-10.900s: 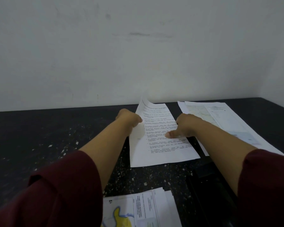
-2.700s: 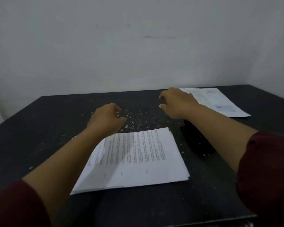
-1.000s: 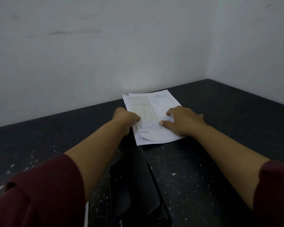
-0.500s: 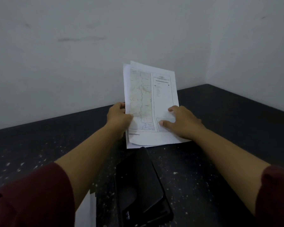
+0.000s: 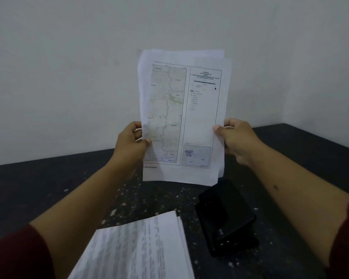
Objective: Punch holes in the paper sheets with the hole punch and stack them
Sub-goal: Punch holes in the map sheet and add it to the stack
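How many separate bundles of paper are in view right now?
2: the map sheets held upright between left hand and right hand, and the text stack lying on the table. Sheets per bundle unclear.

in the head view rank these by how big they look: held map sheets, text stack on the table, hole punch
1. map sheets and text stack: look similar; the stack is cut off by the frame and nearer, so unranked
2. hole punch

The sheets (image 5: 181, 117) and stack (image 5: 141, 250) are thin matt white printed paper, the punch (image 5: 226, 216) looks like smooth, faintly glossy black plastic, the table (image 5: 48, 190) is dark, matt and white-flecked, and the wall (image 5: 69, 67) is matt.
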